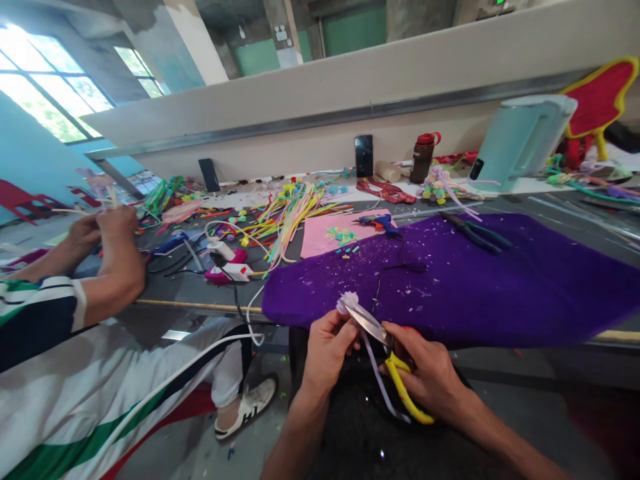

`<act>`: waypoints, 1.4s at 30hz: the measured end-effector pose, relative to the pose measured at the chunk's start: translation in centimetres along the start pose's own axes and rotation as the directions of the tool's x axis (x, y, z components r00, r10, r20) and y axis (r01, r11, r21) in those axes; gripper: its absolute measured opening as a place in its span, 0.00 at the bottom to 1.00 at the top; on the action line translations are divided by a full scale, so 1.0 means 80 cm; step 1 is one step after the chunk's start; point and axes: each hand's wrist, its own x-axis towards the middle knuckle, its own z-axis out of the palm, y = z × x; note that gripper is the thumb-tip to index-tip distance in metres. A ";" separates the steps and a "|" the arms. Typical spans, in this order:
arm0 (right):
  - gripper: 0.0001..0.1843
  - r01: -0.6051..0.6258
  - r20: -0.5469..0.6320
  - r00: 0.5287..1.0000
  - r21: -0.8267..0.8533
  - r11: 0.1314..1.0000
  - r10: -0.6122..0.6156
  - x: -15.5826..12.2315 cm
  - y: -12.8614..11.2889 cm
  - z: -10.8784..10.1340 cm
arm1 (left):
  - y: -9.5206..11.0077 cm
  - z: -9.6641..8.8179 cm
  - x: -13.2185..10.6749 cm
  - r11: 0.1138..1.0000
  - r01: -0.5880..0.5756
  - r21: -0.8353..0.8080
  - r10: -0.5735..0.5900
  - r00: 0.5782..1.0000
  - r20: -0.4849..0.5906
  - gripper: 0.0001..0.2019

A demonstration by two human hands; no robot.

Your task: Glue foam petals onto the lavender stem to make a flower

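Pinched in the fingers of my left hand [326, 350] is a small fluffy pale lilac flower [347, 302], apparently made of pipe cleaner. A lilac pipe cleaner stem [379, 381] hangs below it toward my lap. My right hand [427, 370] grips a pair of scissors [369, 323] with yellow handles. Their blades point up and left, the tips right by the flower. Whether the blades touch it I cannot tell. Beyond both hands lies a purple cloth [500, 287] strewn with pale trimmings.
Pliers [475, 232] and a blue glue gun [379, 222] lie ahead, the latter on pink foam sheet [315, 235]. Farther back are pipe cleaners [287, 217], a bottle [423, 159], a phone [364, 157] and a teal jug [525, 143]. A co-worker's hands [107, 223] work at left, near power strips [227, 272].
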 end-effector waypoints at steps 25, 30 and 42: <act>0.29 -0.064 -0.011 0.998 0.184 0.981 0.067 -0.004 0.000 -0.002 | -0.002 -0.001 0.002 0.999 0.019 -0.046 -0.019 1.000 -0.001 0.10; 0.31 -0.194 0.057 0.981 0.334 0.922 0.186 -0.003 -0.007 -0.015 | -0.004 -0.003 0.003 0.983 0.095 -0.160 -0.097 0.995 -0.004 0.09; 0.29 -0.262 0.098 0.965 0.366 0.893 0.243 -0.005 -0.008 -0.008 | 0.000 -0.004 0.007 0.943 0.122 -0.309 -0.142 0.989 -0.043 0.12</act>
